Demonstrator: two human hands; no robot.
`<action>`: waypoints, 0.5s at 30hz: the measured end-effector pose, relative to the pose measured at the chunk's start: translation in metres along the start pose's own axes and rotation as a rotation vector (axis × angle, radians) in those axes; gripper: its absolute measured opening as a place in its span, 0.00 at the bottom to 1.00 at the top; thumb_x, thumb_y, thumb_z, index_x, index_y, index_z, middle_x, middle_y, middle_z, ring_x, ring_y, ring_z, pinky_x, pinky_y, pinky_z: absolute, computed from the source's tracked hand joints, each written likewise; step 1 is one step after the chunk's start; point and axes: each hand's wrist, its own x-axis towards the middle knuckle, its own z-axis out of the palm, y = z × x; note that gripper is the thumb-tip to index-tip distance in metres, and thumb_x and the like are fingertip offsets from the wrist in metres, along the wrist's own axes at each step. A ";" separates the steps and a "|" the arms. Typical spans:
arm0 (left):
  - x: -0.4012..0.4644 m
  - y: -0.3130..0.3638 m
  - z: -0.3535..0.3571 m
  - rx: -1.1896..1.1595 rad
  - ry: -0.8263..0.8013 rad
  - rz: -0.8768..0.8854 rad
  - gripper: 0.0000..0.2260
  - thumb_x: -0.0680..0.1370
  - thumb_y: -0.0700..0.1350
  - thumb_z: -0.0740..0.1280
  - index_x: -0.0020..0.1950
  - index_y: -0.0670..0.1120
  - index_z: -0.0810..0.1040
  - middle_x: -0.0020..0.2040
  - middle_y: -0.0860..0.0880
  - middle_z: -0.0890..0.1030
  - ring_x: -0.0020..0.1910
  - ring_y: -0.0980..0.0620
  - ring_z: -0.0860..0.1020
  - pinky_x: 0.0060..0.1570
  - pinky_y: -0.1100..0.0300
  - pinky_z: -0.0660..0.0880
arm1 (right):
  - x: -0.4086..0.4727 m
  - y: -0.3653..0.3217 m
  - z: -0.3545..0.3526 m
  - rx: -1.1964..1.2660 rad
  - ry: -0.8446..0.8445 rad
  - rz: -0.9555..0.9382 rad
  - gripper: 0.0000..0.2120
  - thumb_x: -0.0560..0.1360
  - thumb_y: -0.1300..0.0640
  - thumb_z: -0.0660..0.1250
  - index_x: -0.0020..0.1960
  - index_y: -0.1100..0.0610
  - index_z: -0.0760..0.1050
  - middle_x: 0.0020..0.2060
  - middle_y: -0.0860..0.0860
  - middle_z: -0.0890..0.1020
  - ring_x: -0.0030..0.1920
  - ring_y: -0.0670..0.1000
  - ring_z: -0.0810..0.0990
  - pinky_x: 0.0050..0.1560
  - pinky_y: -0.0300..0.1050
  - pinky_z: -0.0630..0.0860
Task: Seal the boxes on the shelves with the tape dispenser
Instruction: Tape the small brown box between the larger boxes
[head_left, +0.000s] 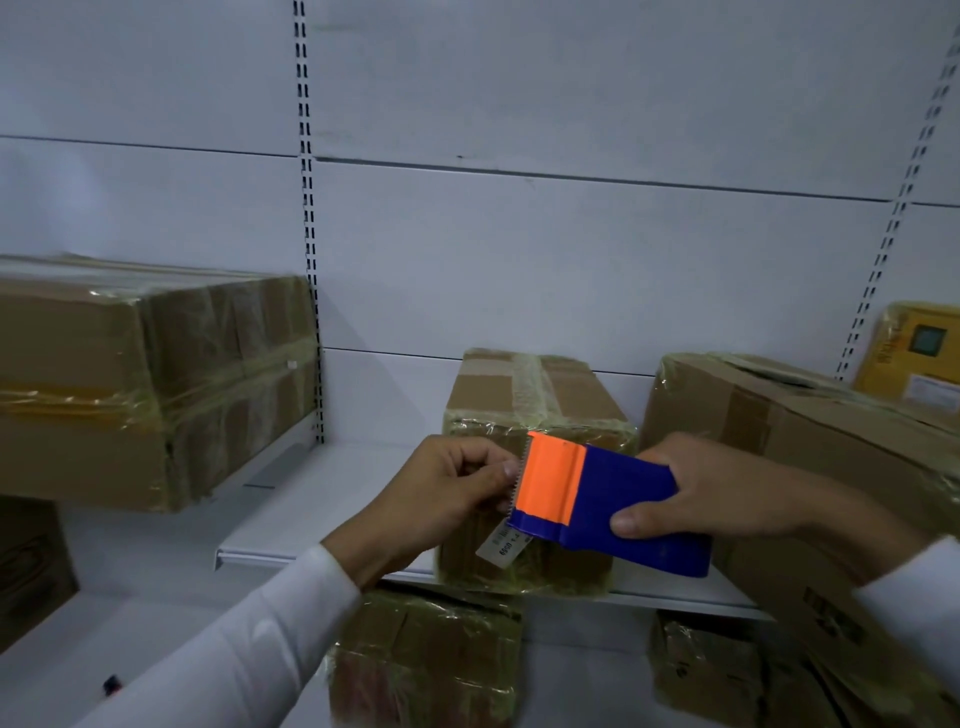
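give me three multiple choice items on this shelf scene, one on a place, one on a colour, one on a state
1. Where is the small taped cardboard box?
A. on the white metal shelf
B. on the floor
C. in a cart

2. What colour is the plastic tape dispenser's toothed front end?
A. green
B. orange
C. white

3. What is the right hand doing?
A. hanging idle
B. pressing the wall
C. gripping the dispenser's blue body

Answers: 1 A, the box stands on the shelf behind the hands; 2 B, the part by the teeth is orange; 3 C, thumb and fingers wrap the blue body while the left hand pinches at the teeth.
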 end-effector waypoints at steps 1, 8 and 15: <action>0.001 -0.001 -0.002 0.016 0.035 0.008 0.09 0.79 0.39 0.63 0.47 0.35 0.81 0.36 0.48 0.81 0.35 0.57 0.78 0.37 0.66 0.73 | 0.004 -0.002 -0.001 0.009 -0.016 -0.001 0.14 0.71 0.41 0.72 0.45 0.52 0.79 0.37 0.51 0.84 0.36 0.48 0.83 0.36 0.38 0.75; 0.011 0.001 -0.046 0.076 0.364 0.033 0.08 0.78 0.39 0.65 0.42 0.42 0.81 0.33 0.48 0.81 0.31 0.56 0.75 0.34 0.64 0.73 | 0.022 -0.019 -0.046 -0.174 -0.056 0.069 0.22 0.70 0.35 0.71 0.44 0.55 0.80 0.37 0.52 0.85 0.35 0.49 0.83 0.35 0.36 0.75; 0.020 -0.017 -0.066 0.176 0.377 -0.066 0.08 0.79 0.41 0.64 0.45 0.40 0.82 0.35 0.46 0.81 0.32 0.54 0.76 0.34 0.63 0.74 | 0.014 -0.007 -0.081 -0.330 -0.032 0.186 0.29 0.67 0.32 0.68 0.48 0.58 0.80 0.40 0.56 0.86 0.39 0.57 0.85 0.45 0.52 0.80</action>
